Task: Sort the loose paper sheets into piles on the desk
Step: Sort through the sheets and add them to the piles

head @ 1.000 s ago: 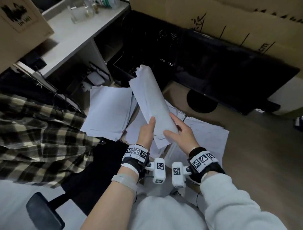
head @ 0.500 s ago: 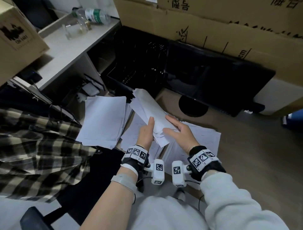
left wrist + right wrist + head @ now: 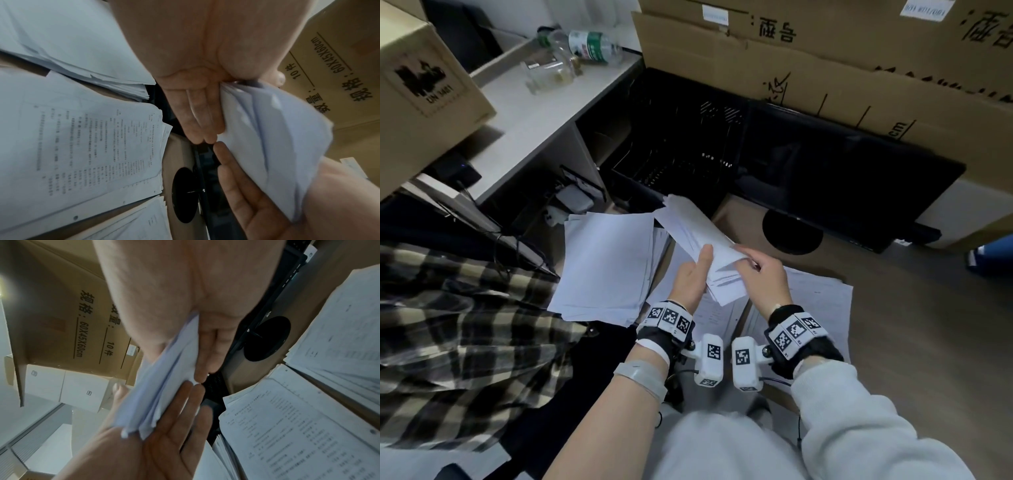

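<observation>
Both hands have hold of one bundle of loose sheets [image 3: 698, 236], and neither lies open. The left hand [image 3: 690, 279] has its thumb laid along the top face and its fingers [image 3: 202, 120] flat beneath, so the near end is pinched between them. The right hand [image 3: 767, 274] takes the bundle's right edge in the same way, thumb over and fingers [image 3: 209, 353] under. From the wrist views the two sets of fingertips nearly meet below the paper.

From that double grip the bundle runs away from the person and a little to the left, its long axis pointing toward the black wire tray [image 3: 671, 144], the far end free and slightly lifted. The hands sit at the near end, about equally close to it.

The sheets are thin, white and limp. They curve into a shallow trough and their edges are fanned unevenly, so I judge they would slip apart if the pinch loosened.

Just left of the grip lies a squared pile of blank sheets [image 3: 606, 263]. Under and right of the grip lie printed pages [image 3: 815, 298], flat on the brown desk [image 3: 911, 335]. Whichever pile this bundle suits, the left pile is nearer the left hand and the printed one nearer the right.

Further out stand a dark monitor [image 3: 842, 178] on its round base and cardboard boxes [image 3: 825, 51] behind.
</observation>
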Motion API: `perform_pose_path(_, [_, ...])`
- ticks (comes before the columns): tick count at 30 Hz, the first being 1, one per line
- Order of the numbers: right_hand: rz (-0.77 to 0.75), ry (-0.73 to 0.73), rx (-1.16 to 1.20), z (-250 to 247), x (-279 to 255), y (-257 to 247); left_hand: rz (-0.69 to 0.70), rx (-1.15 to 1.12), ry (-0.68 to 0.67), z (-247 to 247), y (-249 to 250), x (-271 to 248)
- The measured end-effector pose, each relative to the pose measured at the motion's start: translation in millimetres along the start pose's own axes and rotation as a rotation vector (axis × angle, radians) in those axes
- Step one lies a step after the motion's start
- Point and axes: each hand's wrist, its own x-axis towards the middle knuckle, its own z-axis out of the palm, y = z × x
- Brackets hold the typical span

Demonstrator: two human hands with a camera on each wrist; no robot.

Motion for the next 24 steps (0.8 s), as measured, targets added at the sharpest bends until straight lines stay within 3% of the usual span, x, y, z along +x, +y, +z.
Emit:
perform_pose_path(3, [0.082,0.194,-0.036,11.2,0.7,-0.4,-0.012,0.095,0.015,-6.8,-2.3,-0.3])
perform_pose_path(10, [0.419,0.399,0.301,-3.7,-0.2,33.1,-0.133,0.060,0.211,-25.8,-16.6,5.5])
perform_pose_path(16, [0.519,0.232,0.338,-31.1,-1.8,62.3,-0.218,0.173,0.183,-24.1,-31.2,-13.2])
perform_pose_path(19, [0.506,0.108,0.186,-41.1,0.5,77.6,-0.259,0.236,0.198,-15.1,-33.5,-25.4])
perform_pose_path(24, [0.526,-0.076,-0.012,-40.7,6.8,98.0,-0.257,0.249,0.432,-4.5,-47.1,-42.1])
